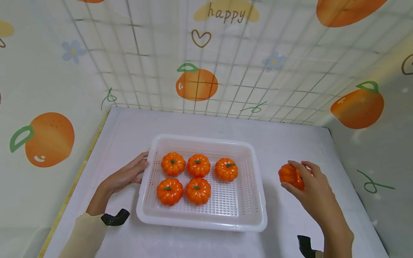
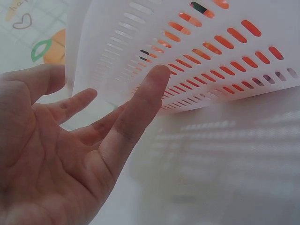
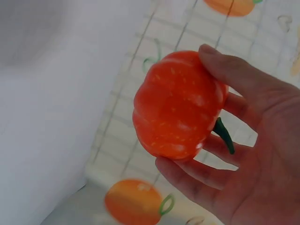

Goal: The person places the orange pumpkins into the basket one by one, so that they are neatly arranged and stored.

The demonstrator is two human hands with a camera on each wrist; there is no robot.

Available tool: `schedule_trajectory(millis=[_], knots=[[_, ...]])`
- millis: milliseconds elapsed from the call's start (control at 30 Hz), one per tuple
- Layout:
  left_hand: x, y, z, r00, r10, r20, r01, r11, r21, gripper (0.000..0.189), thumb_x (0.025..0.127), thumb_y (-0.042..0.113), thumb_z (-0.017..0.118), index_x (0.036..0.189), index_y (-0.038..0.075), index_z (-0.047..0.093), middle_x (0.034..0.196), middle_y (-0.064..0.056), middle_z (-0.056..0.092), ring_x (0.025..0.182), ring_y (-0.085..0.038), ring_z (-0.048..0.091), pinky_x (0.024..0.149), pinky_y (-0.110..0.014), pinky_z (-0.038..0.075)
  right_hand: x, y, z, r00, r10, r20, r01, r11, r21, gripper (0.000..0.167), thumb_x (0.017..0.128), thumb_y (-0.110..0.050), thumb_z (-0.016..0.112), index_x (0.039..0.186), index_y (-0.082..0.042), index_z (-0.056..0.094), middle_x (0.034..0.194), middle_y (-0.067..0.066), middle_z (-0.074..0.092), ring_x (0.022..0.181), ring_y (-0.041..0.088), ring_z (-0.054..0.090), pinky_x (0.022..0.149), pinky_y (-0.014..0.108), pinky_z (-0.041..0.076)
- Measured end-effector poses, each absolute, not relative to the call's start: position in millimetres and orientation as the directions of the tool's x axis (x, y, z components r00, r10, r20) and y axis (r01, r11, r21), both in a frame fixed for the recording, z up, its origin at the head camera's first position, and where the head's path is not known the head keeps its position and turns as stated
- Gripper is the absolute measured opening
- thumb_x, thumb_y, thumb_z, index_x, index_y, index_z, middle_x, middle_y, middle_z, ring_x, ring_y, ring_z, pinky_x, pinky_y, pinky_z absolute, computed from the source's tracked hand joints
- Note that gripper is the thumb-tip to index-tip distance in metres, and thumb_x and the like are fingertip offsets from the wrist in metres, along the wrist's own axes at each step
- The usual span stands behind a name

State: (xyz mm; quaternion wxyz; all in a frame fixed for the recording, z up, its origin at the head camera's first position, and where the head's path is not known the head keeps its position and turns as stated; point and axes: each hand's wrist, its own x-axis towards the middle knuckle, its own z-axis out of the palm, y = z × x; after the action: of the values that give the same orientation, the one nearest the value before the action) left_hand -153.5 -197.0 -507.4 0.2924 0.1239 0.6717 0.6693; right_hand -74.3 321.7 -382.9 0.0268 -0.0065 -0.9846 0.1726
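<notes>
My left hand point(image 1: 129, 173) rests against the left side of a white perforated plastic basket point(image 1: 203, 226), its fingers fairly straight. The left wrist view shows a fingertip point(image 2: 158, 77) at the slotted outer wall. Several small orange toy pumpkins point(image 1: 198, 191) with green stems sit inside the basket, grouped towards its left and middle. To the right of the basket, my right hand point(image 1: 314, 186) grips another orange pumpkin point(image 3: 178, 108) between thumb and fingers. Its green stem point(image 3: 223, 135) points towards the palm, and the pumpkin appears raised above the table.
A white table surface point(image 1: 284, 143) lies under the basket. Behind it stands a wire grid point(image 1: 238, 86) covered by a sheet printed with oranges, and printed panels point(image 1: 364, 150) rise at both sides. A yellow strip point(image 1: 75, 182) runs along the table's left edge.
</notes>
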Motion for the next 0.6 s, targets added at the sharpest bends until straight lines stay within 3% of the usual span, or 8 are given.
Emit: schedule_trajectory(millis=[333,600], knots=[[-154,-197,-508,-0.801,0.557,-0.222,-0.215,0.079,0.973,0.056,0.108,0.034,0.042,0.158,0.026,0.018,0.162,-0.013,0.021,0.141,-0.045,0.033,0.088,-0.052,0.055,-94,280,-366,-0.993,-0.111,0.038,-0.117,0.929,-0.350,0.068,0.082,-0.023,0.084,0.142,-0.015,0.052,0.147,0.029,0.034,0.119,0.057,0.039,0.075,0.063,0.054],[-156,-198,-511,-0.788,0.583,-0.199,-0.210,0.049,0.977,0.053,0.109,0.032,0.039,0.158,0.026,0.020,0.160,-0.013,0.023,0.140,-0.044,0.035,0.089,-0.052,0.055,-106,251,-363,-0.965,-0.261,0.032,-0.259,0.922,-0.287,0.069,0.082,-0.025,0.084,0.143,-0.020,0.051,0.146,0.020,0.038,0.124,0.047,0.040,0.075,0.063,0.055]])
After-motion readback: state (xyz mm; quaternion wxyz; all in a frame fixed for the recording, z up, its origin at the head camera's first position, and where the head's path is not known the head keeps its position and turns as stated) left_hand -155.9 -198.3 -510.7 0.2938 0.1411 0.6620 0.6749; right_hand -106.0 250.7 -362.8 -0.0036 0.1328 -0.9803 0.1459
